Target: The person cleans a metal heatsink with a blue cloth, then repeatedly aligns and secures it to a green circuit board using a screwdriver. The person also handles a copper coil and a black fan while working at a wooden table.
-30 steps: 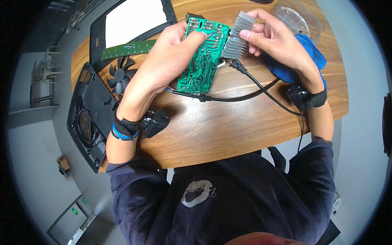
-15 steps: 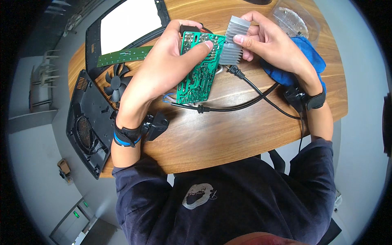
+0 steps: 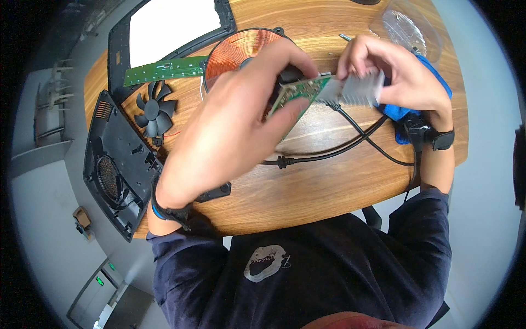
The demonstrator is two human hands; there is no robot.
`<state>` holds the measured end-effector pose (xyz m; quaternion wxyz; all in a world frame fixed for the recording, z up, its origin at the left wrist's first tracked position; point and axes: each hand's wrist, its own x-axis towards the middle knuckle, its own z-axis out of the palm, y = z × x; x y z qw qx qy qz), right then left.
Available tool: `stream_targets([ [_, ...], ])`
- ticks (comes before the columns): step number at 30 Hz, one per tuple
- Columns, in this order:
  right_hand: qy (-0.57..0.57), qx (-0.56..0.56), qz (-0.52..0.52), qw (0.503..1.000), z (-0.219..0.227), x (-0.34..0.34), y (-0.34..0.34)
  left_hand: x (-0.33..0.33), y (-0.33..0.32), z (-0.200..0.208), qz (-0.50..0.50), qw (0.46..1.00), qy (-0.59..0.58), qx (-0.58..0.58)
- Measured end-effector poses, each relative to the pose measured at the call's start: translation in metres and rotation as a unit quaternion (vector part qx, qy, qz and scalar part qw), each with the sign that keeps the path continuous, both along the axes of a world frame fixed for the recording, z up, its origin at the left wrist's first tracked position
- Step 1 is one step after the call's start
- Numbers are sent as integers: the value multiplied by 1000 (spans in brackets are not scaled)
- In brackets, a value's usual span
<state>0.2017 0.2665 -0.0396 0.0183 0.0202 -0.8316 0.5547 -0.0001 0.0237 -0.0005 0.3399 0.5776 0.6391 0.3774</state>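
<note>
My left hand [image 3: 235,115] is closed around a green circuit board [image 3: 308,92], thumb on one face and fingers over the far edge. The board is tilted steeply, and the hand covers much of it. A silver finned heat sink [image 3: 364,88], smeared by motion, is gripped in my right hand [image 3: 412,77] just right of the board. The two parts meet or overlap near the board's right end; whether they are joined I cannot tell. Below them a black power cord [image 3: 312,160] curves across the wooden table. Beyond my left hand lies a round copper coil [image 3: 227,55], partly hidden.
At left are a black fan [image 3: 155,113], a black plastic housing [image 3: 116,156] and a long green board strip [image 3: 164,71]. A black frame with a white panel [image 3: 170,24] lies behind. At right sit a blue cloth [image 3: 440,75] and a clear plastic tray [image 3: 408,30].
The circuit board has turned from facing me to a steep tilt and shifted right. My right hand has moved right and slightly down with the heat sink. The copper coil has come into view.
</note>
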Motion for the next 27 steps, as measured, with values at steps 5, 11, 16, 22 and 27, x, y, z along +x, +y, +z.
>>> stream_targets([
  [5, 5, 91, 62, 994, 19, 9, 4, 19, -10, 8, -1, 996, 81, 41],
  [11, 32, 92, 102, 990, 25, 13, 9, 31, -20, 16, 21, 994, 104, -24],
  [16, 34, 127, 103, 986, 28, 17, 13, 32, -18, 16, 9, 996, 93, 2],
  [22, 20, 142, 81, 986, 26, 21, 12, 39, -23, 20, 20, 994, 109, -9],
  [27, 11, 148, 93, 985, 30, 20, 11, 42, -26, 20, -6, 979, 190, 76],
])
